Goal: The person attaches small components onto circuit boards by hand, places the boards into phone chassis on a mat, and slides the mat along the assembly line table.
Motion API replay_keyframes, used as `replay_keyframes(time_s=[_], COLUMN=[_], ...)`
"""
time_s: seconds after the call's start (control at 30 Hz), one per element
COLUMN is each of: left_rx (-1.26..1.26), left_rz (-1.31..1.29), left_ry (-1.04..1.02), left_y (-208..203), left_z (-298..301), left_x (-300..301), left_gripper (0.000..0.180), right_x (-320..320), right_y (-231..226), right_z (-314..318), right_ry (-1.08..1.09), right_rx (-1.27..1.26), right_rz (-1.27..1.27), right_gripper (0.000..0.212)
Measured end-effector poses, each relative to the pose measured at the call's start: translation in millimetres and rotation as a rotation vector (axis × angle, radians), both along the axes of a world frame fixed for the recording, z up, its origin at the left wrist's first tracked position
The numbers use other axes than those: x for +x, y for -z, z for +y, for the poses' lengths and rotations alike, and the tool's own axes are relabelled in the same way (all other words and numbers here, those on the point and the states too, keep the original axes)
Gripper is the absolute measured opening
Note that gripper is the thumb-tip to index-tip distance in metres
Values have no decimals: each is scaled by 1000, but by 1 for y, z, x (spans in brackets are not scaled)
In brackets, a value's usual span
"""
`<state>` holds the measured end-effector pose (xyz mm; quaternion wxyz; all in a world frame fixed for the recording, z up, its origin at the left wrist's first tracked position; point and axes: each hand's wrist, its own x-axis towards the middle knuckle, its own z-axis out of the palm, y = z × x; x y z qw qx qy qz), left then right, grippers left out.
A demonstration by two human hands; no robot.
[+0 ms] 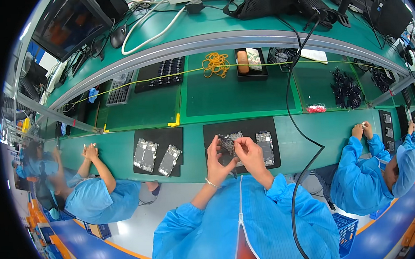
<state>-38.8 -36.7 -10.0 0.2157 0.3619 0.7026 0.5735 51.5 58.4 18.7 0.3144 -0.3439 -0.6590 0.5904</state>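
Both my hands are raised over a black mat [213,129] on the green bench. My left hand [216,163] has its fingers closed round a small bundle of thin black strip-like parts [227,145]. The thumb and fingers of my right hand [251,157] pinch at the right side of that bundle; exactly what they grip there is too small to make out. Beside my right hand a grey circuit board [264,146] lies on the mat. Another board is mostly hidden under my hands and the bundle.
A second black mat [167,136] with two circuit board panels [146,154] lies to the left. Co-workers in blue sit on both sides. A black cable [296,124] hangs down at my right. Behind are yellow rubber bands [216,64], a black tray [252,74] and a black strip pile [345,88].
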Motion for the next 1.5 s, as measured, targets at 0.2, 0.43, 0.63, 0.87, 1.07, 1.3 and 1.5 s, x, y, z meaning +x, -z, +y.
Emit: replay_keyframes(time_s=[0.2, 0.43, 0.63, 0.87, 1.07, 1.3, 1.5], left_rx=[53, -288, -732, -655, -790, -819, -646], left_rz=[-123, -91, 305, 456, 89, -93, -981], left_ry=[67, -16, -199, -563, -388, -181, 126], left_y=[4, 72, 124, 199, 192, 193, 131], left_z=[0, 9, 31, -10, 27, 112, 195], left_x=[0, -35, -36, -80, -70, 71, 161], left_gripper=[96, 95, 91, 69, 62, 69, 72], right_x=[-1, 16, 72, 155, 227, 266, 256], right_y=[22, 39, 60, 106, 122, 113, 121], right_z=[8, 21, 33, 51, 96, 195, 290], right_ry=[-28, 21, 157, 302, 460, 524, 520], right_rx=[-150, -402, -480, -517, -439, -128, 442], right_rz=[38, 178, 97, -5, -93, -178, -490], right_gripper=[12, 13, 14, 20, 18, 16, 9])
